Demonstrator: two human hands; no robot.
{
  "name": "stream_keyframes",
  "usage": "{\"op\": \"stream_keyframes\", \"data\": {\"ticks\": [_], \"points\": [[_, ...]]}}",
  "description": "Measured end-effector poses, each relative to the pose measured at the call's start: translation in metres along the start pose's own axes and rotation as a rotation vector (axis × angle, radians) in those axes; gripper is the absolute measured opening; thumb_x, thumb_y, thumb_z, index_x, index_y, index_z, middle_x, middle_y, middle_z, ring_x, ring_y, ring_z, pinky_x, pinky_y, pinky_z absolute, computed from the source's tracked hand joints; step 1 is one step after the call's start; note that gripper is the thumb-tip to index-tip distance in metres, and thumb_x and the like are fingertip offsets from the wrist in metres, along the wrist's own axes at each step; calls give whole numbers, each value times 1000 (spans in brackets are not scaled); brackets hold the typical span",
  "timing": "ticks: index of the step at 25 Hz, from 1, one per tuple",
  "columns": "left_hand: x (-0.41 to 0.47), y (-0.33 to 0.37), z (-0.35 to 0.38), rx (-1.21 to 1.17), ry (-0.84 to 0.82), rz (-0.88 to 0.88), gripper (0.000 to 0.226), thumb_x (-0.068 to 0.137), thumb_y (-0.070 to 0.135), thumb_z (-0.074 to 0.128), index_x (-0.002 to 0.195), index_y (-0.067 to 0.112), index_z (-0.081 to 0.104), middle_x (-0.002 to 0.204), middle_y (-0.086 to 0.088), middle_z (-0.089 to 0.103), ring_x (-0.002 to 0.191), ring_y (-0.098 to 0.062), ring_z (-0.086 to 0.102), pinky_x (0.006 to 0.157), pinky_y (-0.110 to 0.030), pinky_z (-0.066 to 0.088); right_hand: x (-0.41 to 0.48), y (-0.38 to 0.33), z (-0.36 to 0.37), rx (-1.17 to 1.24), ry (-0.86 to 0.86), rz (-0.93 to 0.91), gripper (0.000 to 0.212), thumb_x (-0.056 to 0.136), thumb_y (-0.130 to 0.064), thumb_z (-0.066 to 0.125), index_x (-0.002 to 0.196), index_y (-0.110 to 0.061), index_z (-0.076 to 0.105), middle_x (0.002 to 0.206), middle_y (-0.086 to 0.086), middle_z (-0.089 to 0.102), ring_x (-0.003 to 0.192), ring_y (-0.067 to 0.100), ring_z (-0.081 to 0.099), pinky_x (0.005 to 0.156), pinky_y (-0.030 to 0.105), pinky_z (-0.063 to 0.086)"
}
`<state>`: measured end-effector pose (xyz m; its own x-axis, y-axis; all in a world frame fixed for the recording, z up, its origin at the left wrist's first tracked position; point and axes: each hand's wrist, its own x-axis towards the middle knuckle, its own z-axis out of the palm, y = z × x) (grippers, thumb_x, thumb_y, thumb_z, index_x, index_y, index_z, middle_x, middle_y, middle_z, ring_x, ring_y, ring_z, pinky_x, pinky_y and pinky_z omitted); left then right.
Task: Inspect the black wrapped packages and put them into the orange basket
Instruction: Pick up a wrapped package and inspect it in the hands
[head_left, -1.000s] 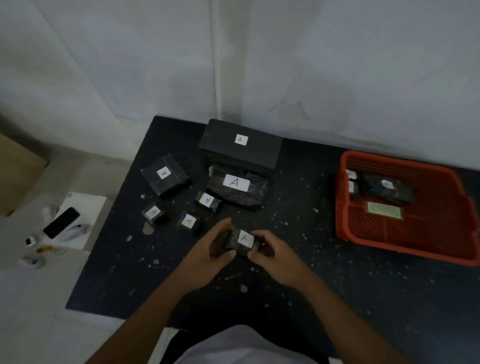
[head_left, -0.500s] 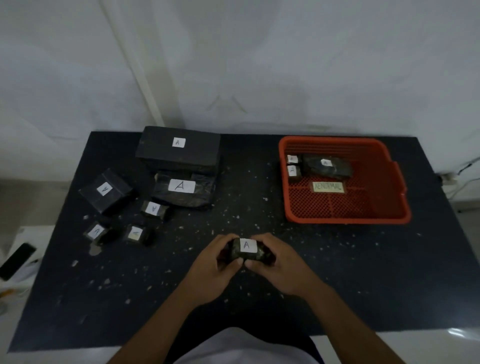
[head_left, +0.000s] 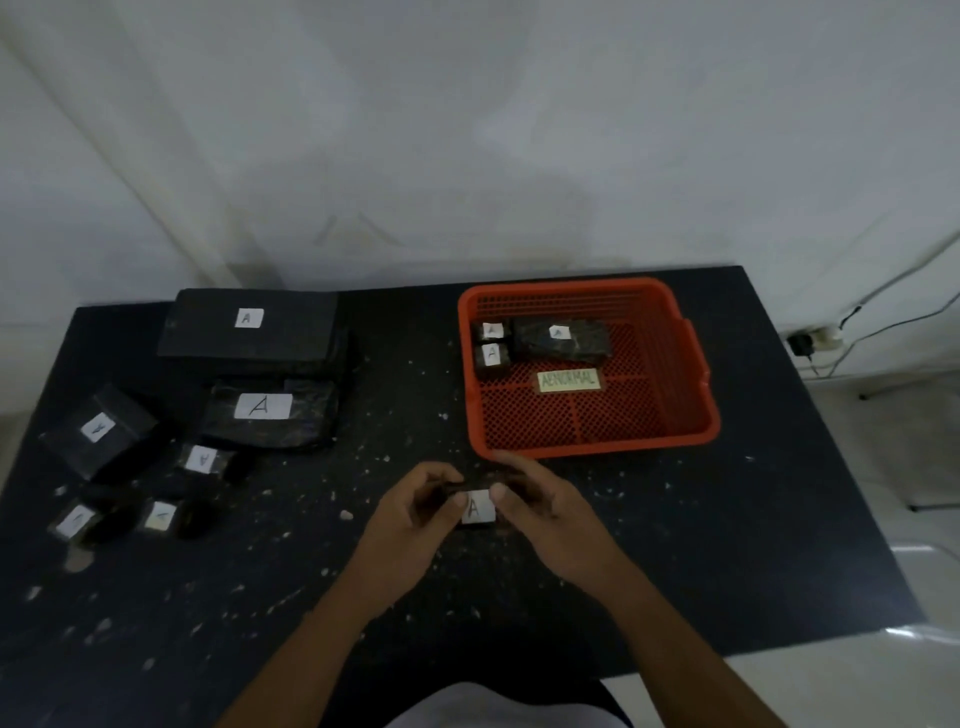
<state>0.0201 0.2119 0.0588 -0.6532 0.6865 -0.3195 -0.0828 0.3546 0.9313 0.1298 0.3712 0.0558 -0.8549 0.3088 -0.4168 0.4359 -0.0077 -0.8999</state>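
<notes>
Left hand (head_left: 410, 525) and right hand (head_left: 550, 514) pinch the held package (head_left: 478, 506) between them, fingers curled round its ends and thumbs at its white "A" label. They hold it over the black table (head_left: 727, 519), just before the near-left corner of the orange basket (head_left: 696, 384). At far left lies the big flat package (head_left: 249, 327), the medium package (head_left: 270, 410) just before it, and the boxy package (head_left: 98, 428) farther left. In the basket, a long package (head_left: 558, 335) lies near the far wall, two little packages (head_left: 491, 356) at its left end and an "ABNORMAL" tag (head_left: 569, 379) before it. Three loose small packages (head_left: 202, 460) sit toward the table's left front.
</notes>
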Motion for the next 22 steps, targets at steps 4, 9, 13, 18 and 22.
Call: {"op": "stream_keyframes", "data": {"ticks": [4,9,13,18,22], "points": [[8,3,31,67,32,31,14,93,9,58,100,21,57,90,4,64,75,1,61,68,-16,49,-1,13,-16,-145,72,-1,30,98,-29,59,128,-25,60,113,-8,68,104,2,63,86,13,49],[14,7,63,42,101,17,20,91,10,60,99,27,56,96,5,67,86,-3,65,74,-18,51,-3,24,-26,-173,168,-67,18,99,-23,57,116,-24,63,104,-9,68,97,0,63,80,7,45],[20,11,65,-52,69,1,20,91,8,61,106,20,60,101,3,70,95,-5,66,79,-14,52,0,24,-40,-86,154,-39,15,98,-28,59,111,-29,67,103,-9,71,97,-1,65,82,11,49],[24,6,51,-128,-132,-35,50,86,-1,64,131,17,52,123,4,66,117,-8,60,96,-22,50,-2,28,-61,200,23,56,43,91,-24,69,132,-31,56,126,-3,67,112,11,67,87,29,59],[27,5,48,-43,-112,-9,42,86,21,64,126,29,55,121,18,66,113,-4,62,95,-22,51,0,38,-67,97,-65,29,70,78,-14,83,135,-36,51,133,-10,64,123,3,59,101,24,50]]}}
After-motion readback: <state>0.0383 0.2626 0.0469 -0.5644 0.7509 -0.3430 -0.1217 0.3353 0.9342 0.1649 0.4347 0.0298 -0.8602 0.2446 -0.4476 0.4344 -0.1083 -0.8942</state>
